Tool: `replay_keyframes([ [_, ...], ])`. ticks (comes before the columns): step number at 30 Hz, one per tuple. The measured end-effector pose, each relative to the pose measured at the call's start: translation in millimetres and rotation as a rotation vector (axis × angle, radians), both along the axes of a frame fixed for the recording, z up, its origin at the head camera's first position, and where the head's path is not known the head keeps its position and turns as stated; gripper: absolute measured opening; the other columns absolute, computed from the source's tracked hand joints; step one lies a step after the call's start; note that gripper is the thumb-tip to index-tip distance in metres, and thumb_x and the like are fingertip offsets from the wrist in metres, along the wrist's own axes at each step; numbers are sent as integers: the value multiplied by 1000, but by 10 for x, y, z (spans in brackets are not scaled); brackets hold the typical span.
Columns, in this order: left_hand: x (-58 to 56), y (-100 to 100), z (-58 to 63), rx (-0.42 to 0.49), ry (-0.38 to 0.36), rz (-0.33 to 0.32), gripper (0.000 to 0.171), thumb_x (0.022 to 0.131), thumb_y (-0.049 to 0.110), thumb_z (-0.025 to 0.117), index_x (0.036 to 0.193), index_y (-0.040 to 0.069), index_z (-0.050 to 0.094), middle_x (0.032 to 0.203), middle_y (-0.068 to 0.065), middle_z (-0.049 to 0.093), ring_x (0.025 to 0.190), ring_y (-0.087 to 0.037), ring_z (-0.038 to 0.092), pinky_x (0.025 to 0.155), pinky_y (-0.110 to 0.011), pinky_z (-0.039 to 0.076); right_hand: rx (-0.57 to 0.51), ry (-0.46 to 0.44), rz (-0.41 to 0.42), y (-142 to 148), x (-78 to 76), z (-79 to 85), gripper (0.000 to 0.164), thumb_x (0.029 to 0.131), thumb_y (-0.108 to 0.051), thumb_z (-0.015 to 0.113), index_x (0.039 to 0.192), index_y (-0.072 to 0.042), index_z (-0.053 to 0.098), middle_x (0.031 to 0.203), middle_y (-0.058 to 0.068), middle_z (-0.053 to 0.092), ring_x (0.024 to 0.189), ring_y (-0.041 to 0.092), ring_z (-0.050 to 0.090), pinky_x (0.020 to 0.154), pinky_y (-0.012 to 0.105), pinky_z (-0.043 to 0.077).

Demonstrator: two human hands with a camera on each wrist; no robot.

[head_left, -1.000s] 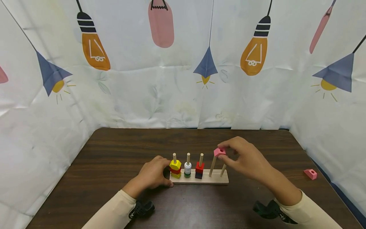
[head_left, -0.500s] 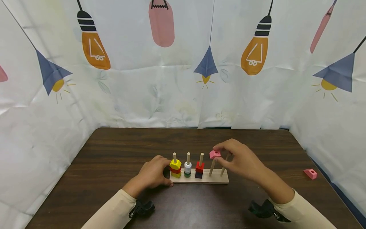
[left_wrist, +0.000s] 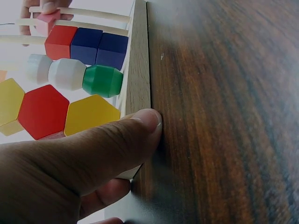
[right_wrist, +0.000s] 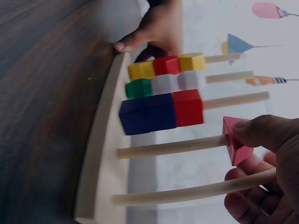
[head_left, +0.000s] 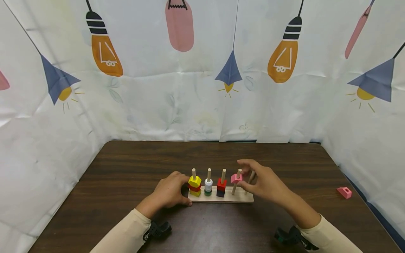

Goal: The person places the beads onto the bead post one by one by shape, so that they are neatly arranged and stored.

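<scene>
A wooden peg stacker [head_left: 221, 199] stands on the table with its pegs upright. My left hand [head_left: 171, 189] grips the left end of its base, thumb along the front edge in the left wrist view. My right hand [head_left: 267, 181] pinches a pink block [right_wrist: 237, 142] threaded on the upper part of the fourth peg [right_wrist: 173, 147], whose tip pokes out above it. The fifth peg [right_wrist: 196, 193] is bare and passes close to my right fingers. Yellow and red hexagonal blocks [left_wrist: 44, 112], white and green rounded beads [left_wrist: 103, 80], and red and dark blue cubes [left_wrist: 86, 45] fill the other pegs.
Another pink block [head_left: 344, 192] lies near the right edge of the brown table [head_left: 126, 165]. A white curtain [head_left: 196, 105] printed with lamps and pencils hangs behind and along both sides.
My right hand has moved left and down, bringing the pink block from above the pegs onto the fourth peg. The left hand stays on the base.
</scene>
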State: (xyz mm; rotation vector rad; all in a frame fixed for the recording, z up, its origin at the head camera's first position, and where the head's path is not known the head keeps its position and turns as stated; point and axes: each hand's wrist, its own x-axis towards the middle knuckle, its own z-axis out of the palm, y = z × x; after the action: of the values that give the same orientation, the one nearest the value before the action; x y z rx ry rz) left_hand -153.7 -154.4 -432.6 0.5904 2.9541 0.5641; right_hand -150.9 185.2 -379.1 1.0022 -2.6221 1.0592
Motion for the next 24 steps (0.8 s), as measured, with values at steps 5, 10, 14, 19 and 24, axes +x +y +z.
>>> replay_keyframes([
  [5, -2, 4, 2, -7, 1, 2, 64, 63, 40, 98, 119, 22, 73, 116, 3, 68, 116, -23, 57, 82, -56, 53, -47, -56, -13, 6, -5, -124, 88, 83, -5, 86, 152, -7, 33, 105, -2, 71, 75, 4, 63, 65, 37, 56],
  [10, -1, 9, 6, -12, 2, 5, 65, 63, 41, 98, 119, 21, 73, 116, 2, 68, 117, -23, 57, 82, -56, 53, -33, -128, -50, 13, -14, -237, 55, 85, -13, 86, 132, -9, 58, 97, -7, 69, 78, 10, 65, 68, 38, 56],
  [14, 3, 12, 13, -17, 0, 10, 65, 63, 41, 98, 119, 21, 73, 116, 2, 68, 117, -23, 57, 83, -55, 53, 11, -181, -68, 15, -19, -330, 24, 87, -19, 84, 104, -18, 68, 88, -11, 65, 76, 10, 60, 67, 31, 53],
  [19, 8, 17, 27, -17, -2, 12, 66, 63, 40, 98, 120, 19, 73, 116, 1, 68, 116, -24, 57, 83, -56, 53, 11, -242, -77, 4, -41, -452, 20, 86, -20, 84, 100, -23, 70, 93, -11, 66, 79, 10, 59, 68, 31, 51],
  [24, 10, 20, 30, -20, -3, 10, 66, 63, 40, 98, 120, 19, 73, 117, 1, 68, 117, -24, 57, 84, -56, 52, 24, -266, -75, 5, -67, -562, 20, 85, -18, 85, 99, -23, 71, 96, -11, 68, 81, 10, 61, 69, 30, 51],
])
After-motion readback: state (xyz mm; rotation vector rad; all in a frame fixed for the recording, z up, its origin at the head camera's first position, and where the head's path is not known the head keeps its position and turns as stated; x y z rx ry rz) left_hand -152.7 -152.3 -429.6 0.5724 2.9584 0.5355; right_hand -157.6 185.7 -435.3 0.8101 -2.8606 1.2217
